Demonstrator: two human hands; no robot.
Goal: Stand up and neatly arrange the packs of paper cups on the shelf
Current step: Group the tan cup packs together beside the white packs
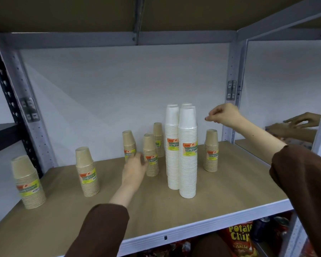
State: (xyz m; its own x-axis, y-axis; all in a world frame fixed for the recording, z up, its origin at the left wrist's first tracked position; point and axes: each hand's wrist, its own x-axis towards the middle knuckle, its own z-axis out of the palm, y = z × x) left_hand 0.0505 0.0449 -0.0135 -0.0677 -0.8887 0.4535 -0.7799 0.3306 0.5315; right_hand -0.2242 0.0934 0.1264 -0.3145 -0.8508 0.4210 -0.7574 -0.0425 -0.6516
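The shelf board (230, 182) is looking matt tan, perhaps fibreboard. On it, matt brown kraft-paper cup packs (87, 173) and smooth white paper cup packs (188, 160) are standing. Around it, the frame (232, 75) is showing grey painted metal.

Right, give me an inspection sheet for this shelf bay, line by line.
surface: tan shelf board, packs standing on it.
job's things: six brown packs and four tall white packs, all upright; brown ones scattered, white ones clustered.
clutter: nothing seen.
hands: left hand reaches low among the middle brown packs, blurred, contact unclear; right hand curled, nothing visible in it, apart from the white packs' tops.
cables: nothing seen.
surroundings: grey metal frame, white back wall; potato chip bag and cans below; another person's hands in the next bay.
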